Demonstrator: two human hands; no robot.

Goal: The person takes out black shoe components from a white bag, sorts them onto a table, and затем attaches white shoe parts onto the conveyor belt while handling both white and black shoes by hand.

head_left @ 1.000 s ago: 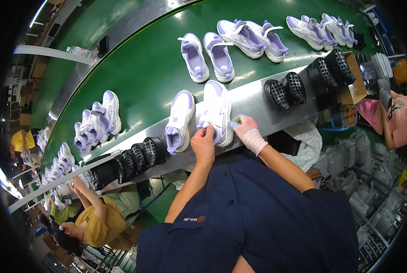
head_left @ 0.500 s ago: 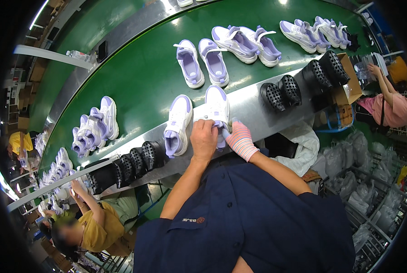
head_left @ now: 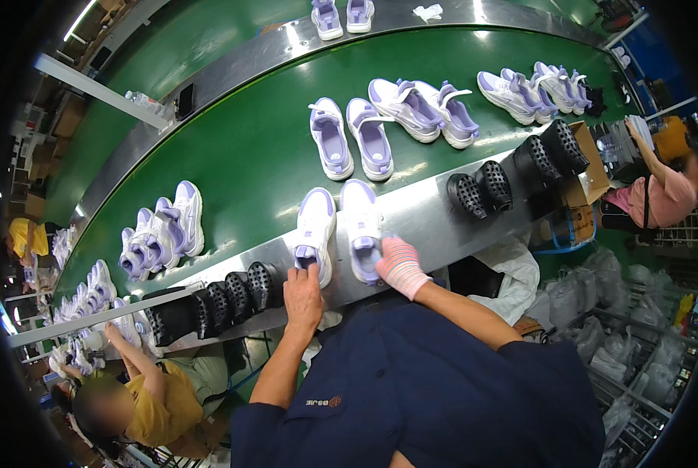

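Two white-and-lilac sneakers stand side by side on the metal edge in front of me, toes pointing away. My left hand (head_left: 303, 298) is at the heel of the left sneaker (head_left: 315, 222), bare fingers bent and gripping its back rim. A striped knit glove covers my right hand (head_left: 402, 267), which is closed on the heel side of the right sneaker (head_left: 360, 218). The gloved fingertips are partly hidden against that shoe. Both sneakers have their straps lying across the front of the opening.
Beyond them, several sneakers with raised straps (head_left: 371, 136) stand on the green belt (head_left: 263, 148). Black perforated shoe forms (head_left: 263, 285) line the metal edge (head_left: 423, 226) on both sides. A co-worker in yellow (head_left: 162, 402) sits at left, another in pink (head_left: 664, 207) at right.
My left hand has left the right sneaker and moved to the left sneaker's heel. My right hand stays at the right sneaker, whose opening now shows. The whole view has shifted slightly.
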